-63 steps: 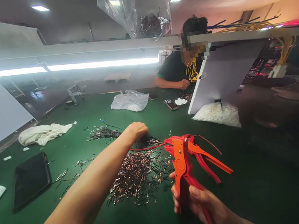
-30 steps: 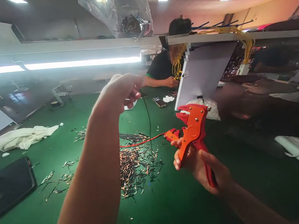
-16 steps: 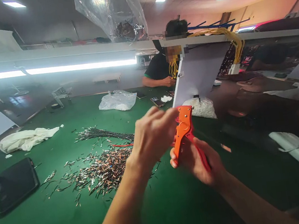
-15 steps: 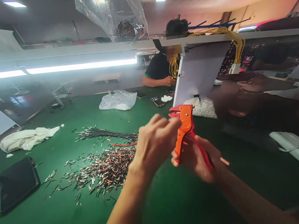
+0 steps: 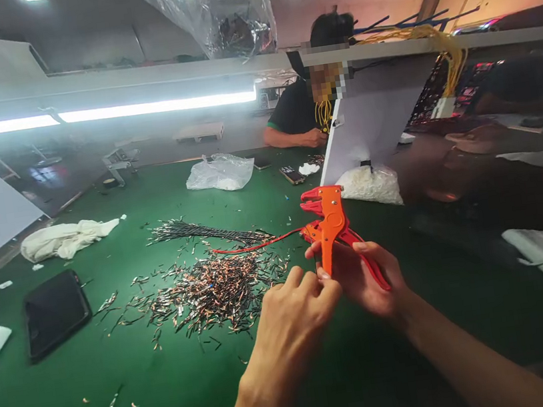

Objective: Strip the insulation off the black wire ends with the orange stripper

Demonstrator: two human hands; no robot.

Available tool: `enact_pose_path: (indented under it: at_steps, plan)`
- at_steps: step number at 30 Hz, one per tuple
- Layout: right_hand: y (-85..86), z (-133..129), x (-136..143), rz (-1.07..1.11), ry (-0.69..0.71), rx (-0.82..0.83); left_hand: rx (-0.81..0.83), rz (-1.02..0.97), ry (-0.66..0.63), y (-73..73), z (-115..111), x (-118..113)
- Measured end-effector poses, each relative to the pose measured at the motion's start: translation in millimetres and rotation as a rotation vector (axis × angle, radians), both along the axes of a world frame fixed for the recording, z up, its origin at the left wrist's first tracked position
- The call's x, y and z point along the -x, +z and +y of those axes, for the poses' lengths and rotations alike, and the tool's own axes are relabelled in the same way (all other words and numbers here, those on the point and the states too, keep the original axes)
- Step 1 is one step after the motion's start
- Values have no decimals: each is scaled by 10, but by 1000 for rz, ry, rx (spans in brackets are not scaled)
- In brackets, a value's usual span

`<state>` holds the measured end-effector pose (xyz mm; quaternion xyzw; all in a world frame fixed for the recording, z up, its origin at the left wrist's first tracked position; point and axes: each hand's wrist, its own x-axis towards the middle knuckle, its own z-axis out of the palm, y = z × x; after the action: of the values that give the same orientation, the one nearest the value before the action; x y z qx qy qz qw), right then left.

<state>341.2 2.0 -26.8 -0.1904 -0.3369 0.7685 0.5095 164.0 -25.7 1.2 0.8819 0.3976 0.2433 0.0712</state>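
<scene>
An orange and red wire stripper (image 5: pixel 333 222) stands upright in my right hand (image 5: pixel 370 280), its jaws pointing up and to the left. My right fingers and palm wrap around its handles. Just below, my left hand (image 5: pixel 299 311) is closed in a pinch by the lower end of the orange handle. A thin dark line shows at its fingertips, possibly a wire, but what it holds is mostly hidden. A thin red cord (image 5: pixel 257 243) runs leftward from the tool's side. Behind my left hand lies a heap of cut wire scraps (image 5: pixel 217 288), with a bundle of black wires (image 5: pixel 205 232) beyond it.
On the green table (image 5: pixel 178 398) lie a black phone (image 5: pixel 57 314), a white cloth (image 5: pixel 67 240) and a clear plastic bag (image 5: pixel 221 171). A bag of white bits (image 5: pixel 370 186) rests by an upright panel (image 5: pixel 375 115). Across the table, a person (image 5: pixel 292 116) handles yellow wires.
My left hand has dropped from beside the stripper's jaws to below its orange handle. The red cord now shows running to the tool. The view has shifted slightly.
</scene>
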Motion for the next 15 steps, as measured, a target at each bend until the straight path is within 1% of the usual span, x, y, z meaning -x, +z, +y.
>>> enact_pose_path:
  at_steps: [3, 4, 5, 6, 9, 12, 15]
  plan:
    - [21, 5, 1, -11, -34, -36, 226, -178, 240, -38, -30, -40]
    - [31, 4, -2, -17, -43, -50, 316, -241, 298, -54, -32, -44]
    - [43, 2, -4, -23, -49, -63, 413, -298, 327, -69, -28, -43]
    - [54, -1, -7, -31, -51, -75, 515, -349, 327, -81, -19, -39]
    - [75, -18, -13, -60, -46, -108, 801, -475, 243, -104, 27, -22]
    - [76, -40, -9, -84, -42, -131, 1021, -561, 183, -123, 46, -23]
    - [74, -61, 8, -88, -56, -140, 1211, -580, 130, -174, -1, -63]
